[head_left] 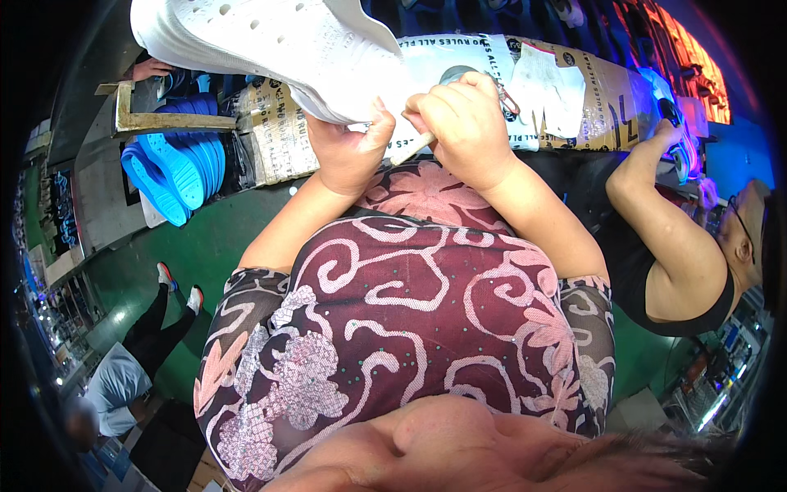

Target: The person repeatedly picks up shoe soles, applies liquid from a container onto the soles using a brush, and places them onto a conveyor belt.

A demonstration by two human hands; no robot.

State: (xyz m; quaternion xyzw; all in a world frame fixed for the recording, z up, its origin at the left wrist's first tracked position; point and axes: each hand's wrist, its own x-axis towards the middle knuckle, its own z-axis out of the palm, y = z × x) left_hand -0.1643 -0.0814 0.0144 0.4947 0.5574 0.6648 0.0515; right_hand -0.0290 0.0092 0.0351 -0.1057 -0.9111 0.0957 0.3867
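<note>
A large white clog-style shoe point(270, 49) with small round holes is raised at the top of the view. My left hand point(351, 146) is closed on its lower edge, the thumb pointing up beside it. Close by on the right, my right hand point(466, 123) is curled in a fist around a thin pale stick point(412, 149), whose end sticks out down and to the left. The stick's other end is hidden by my fingers and the shoe. Behind my right knuckles, a round grey-green object point(459, 72) is partly covered.
A taped cardboard-covered bench edge point(602, 98) runs across in front, with torn white paper point(551, 90) on it. Stacked blue foam shoes point(176, 168) and a wooden bar point(176, 122) stand left. A co-worker's arm point(664, 205) reaches in at right; another person point(123, 377) is lower left.
</note>
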